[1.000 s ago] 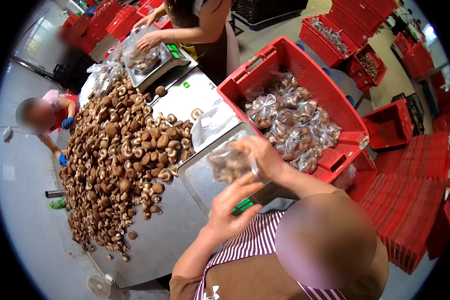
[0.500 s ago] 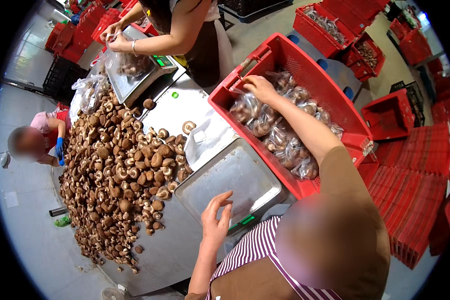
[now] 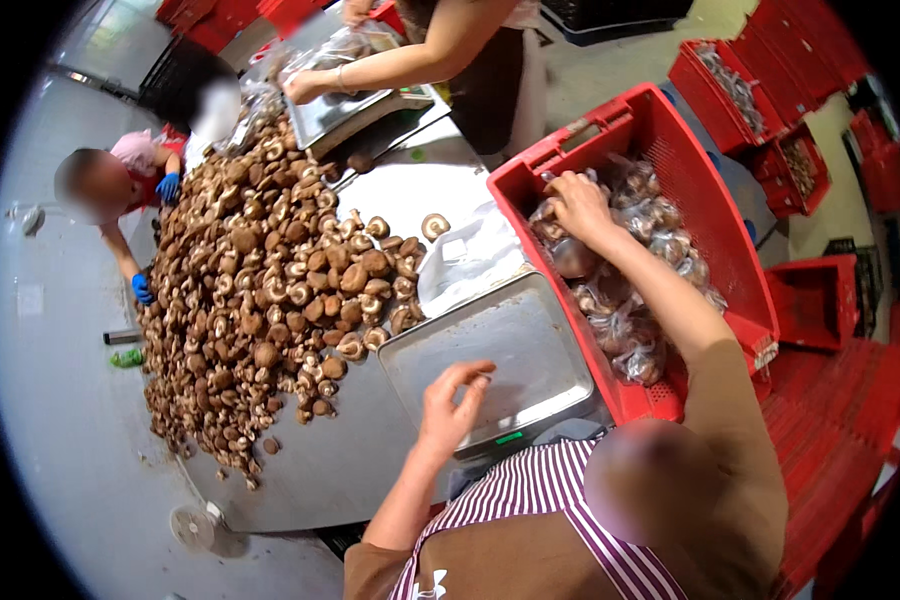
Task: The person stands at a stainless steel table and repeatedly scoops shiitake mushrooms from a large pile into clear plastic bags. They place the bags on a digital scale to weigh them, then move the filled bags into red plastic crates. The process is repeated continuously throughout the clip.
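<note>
My left hand [image 3: 450, 408] hovers over the bare metal tray of the near scale [image 3: 530, 385], fingers stretched and thumb apart, holding nothing. My right arm reaches into a large red crate [image 3: 705, 200]. There my right hand [image 3: 580, 208] has its fingers bent down on a clear plastic bag of mushrooms [image 3: 570, 257] at the crate's far left end; the fingertips are partly hidden. More bagged mushrooms [image 3: 638, 350] fill the crate's floor beside and below my forearm.
A big heap of loose brown mushrooms [image 3: 260, 290] covers the table's left. White plastic bags [image 3: 475, 258] lie beyond my scale. A co-worker's hand [image 3: 305, 86] is at a second scale [image 3: 345, 115]; another person's blue-gloved hands [image 3: 141, 289] touch the heap. Red crates [image 3: 815, 300] stand right.
The view has shifted, so table and crate sit farther right. My right hand stays at the crate's far left end. The far co-worker's bag is lower on the scale; another person's second gloved hand shows.
</note>
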### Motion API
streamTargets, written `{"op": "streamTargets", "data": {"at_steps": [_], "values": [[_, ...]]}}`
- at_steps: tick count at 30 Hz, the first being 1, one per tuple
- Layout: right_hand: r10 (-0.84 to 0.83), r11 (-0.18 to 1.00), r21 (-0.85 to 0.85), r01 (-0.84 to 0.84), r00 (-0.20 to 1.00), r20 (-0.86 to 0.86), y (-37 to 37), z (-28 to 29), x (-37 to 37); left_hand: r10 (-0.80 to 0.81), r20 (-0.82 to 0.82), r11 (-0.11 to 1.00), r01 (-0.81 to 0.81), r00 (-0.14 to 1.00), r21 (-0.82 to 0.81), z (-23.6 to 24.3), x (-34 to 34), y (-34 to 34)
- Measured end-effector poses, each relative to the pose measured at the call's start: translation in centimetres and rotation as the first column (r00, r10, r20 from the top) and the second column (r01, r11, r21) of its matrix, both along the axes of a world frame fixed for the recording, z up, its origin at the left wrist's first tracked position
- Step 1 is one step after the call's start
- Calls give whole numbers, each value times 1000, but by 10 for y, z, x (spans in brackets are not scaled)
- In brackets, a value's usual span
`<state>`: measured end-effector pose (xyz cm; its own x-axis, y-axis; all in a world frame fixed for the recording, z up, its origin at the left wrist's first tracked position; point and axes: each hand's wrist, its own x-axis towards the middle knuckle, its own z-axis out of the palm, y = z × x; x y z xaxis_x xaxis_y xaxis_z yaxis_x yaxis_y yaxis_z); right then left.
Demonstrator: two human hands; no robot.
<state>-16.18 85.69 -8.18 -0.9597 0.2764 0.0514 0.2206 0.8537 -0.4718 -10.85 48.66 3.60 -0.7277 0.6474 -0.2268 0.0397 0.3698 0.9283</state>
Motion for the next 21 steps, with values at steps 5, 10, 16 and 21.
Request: {"op": "streamTargets", "data": {"at_steps": [5, 10, 16, 21], "values": [[352, 921, -216, -325, 931, 100, -99, 23, -45, 157, -28, 987, -157, 987, -25, -14, -62, -3], [428, 854, 246, -459, 888, 171, -131, -51, -73, 177, 66, 983, -179, 982, 31, -26, -93, 8], [416, 910, 18, -415, 909, -21, -110, -11, -68, 257, 106, 964, -263, 960, 42, -42, -104, -4], [240, 931, -215, -296, 937, -252, -101, 50, -45, 282, 28, 958, -283, 959, 38, -48, -104, 16]]}}
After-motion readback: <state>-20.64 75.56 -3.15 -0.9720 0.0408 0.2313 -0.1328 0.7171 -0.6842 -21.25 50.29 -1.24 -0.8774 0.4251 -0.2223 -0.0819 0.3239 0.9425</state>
